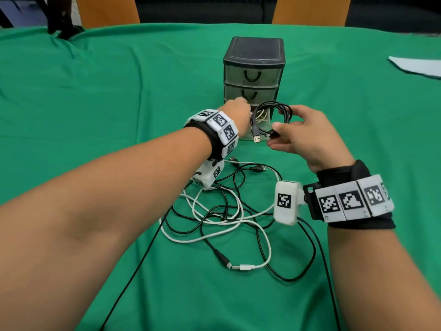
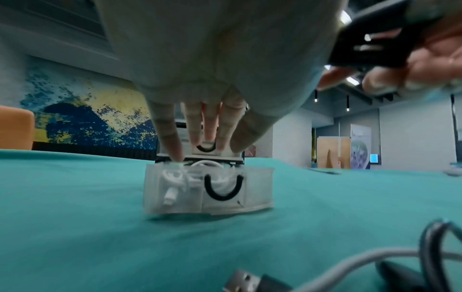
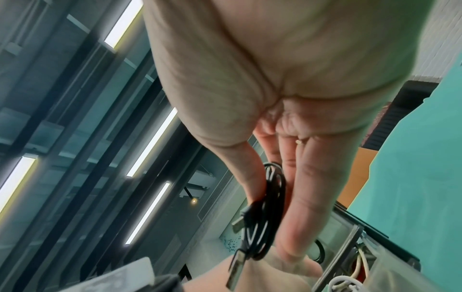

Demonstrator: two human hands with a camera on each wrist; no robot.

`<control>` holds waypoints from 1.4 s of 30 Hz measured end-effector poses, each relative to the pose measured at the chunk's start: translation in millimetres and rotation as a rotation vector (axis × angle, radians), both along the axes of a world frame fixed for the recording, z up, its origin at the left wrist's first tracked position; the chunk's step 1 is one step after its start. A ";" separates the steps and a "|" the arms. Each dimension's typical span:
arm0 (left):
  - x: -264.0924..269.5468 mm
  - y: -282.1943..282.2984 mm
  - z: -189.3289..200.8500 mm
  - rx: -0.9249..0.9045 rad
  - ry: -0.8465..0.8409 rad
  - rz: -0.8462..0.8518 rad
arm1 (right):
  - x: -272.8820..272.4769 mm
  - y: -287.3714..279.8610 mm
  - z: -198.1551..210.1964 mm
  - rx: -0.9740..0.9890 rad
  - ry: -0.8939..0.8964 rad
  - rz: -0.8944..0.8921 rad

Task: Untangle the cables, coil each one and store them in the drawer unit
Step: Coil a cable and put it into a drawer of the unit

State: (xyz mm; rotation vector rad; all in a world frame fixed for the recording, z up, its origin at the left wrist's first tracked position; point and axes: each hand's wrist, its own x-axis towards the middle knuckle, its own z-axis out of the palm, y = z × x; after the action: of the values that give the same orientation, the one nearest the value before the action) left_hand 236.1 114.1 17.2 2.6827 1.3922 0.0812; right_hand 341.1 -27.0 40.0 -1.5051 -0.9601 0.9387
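Observation:
A dark drawer unit [image 1: 254, 51] stands on the green tablecloth [image 1: 119, 91]. Its clear bottom drawer [image 2: 257, 189] is pulled out, and a coiled white cable [image 2: 175, 177] lies inside it. My left hand [image 1: 235, 113] reaches to the unit with straight fingers [image 2: 172, 138] touching the drawer's back rim. Just right of it, my right hand [image 1: 281, 120] pinches a coiled black cable [image 1: 272, 113] between thumb and fingers over the drawer, its USB plugs hanging down [image 3: 236, 270]. A tangle of black and white cables [image 1: 229, 211] lies on the cloth below my wrists.
Two orange chairs [image 1: 107, 10] stand behind the table. A white sheet [image 1: 417, 66] lies at the right edge, and a dark object [image 1: 59, 22] sits at the far left. Thin black leads [image 1: 133, 271] run from the wrist cameras toward the table's near edge.

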 end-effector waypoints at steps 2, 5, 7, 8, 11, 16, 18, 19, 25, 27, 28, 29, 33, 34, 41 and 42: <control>5.6 7.0 -9.0 -0.022 0.048 -0.050 | 1.9 -0.1 -0.4 -0.003 -0.002 0.000; 10.4 14.3 -12.6 -0.039 0.048 -0.087 | 3.8 0.0 -0.9 -0.009 -0.003 0.002; 13.9 18.8 -13.0 -0.044 0.067 -0.102 | 4.3 0.2 -2.2 -0.015 -0.004 0.006; 15.3 19.6 -13.4 -0.037 0.082 -0.102 | 5.2 0.5 -2.8 -0.017 -0.006 0.010; 17.1 22.1 -19.6 0.008 0.079 -0.075 | 7.7 0.6 -3.4 -0.020 -0.012 0.015; 17.2 26.9 -20.8 0.063 0.068 -0.072 | 7.6 2.1 -4.6 -0.020 -0.018 0.028; 18.1 29.9 -21.7 0.070 0.052 -0.069 | 6.3 2.8 -4.6 -0.024 -0.018 0.040; 19.0 30.7 -22.1 0.073 0.039 -0.063 | 5.6 2.8 -4.3 -0.026 -0.019 0.044; 26.6 27.1 -14.9 0.063 -0.061 0.006 | 7.1 4.8 -7.4 -0.025 -0.031 0.054; 24.2 24.2 -12.8 0.081 -0.107 0.006 | 7.5 5.2 -7.6 -0.022 -0.026 0.047; 21.8 22.9 -11.9 0.094 -0.129 -0.004 | 8.5 5.3 -7.7 -0.018 -0.019 0.042; 18.2 21.1 -10.6 0.097 -0.137 -0.021 | 8.8 5.3 -7.4 -0.012 -0.008 0.035; -0.3 8.5 -6.1 0.055 -0.149 -0.056 | 13.1 5.8 -6.6 0.020 0.029 -0.022; -4.4 4.9 -5.8 0.045 -0.164 -0.056 | 14.5 6.0 -6.2 0.031 0.043 -0.043; -18.8 -25.1 -8.9 0.075 -0.233 -0.070 | 8.8 3.1 3.8 0.259 0.138 -0.241; -20.4 -28.0 -10.1 0.094 -0.242 -0.070 | 6.8 3.4 5.9 0.293 0.148 -0.254</control>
State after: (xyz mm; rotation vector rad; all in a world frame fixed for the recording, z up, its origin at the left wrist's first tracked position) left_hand 215.8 86.0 7.1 2.6821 1.2493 0.4592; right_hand 347.9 -23.6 45.9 -1.2558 -0.7421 0.6835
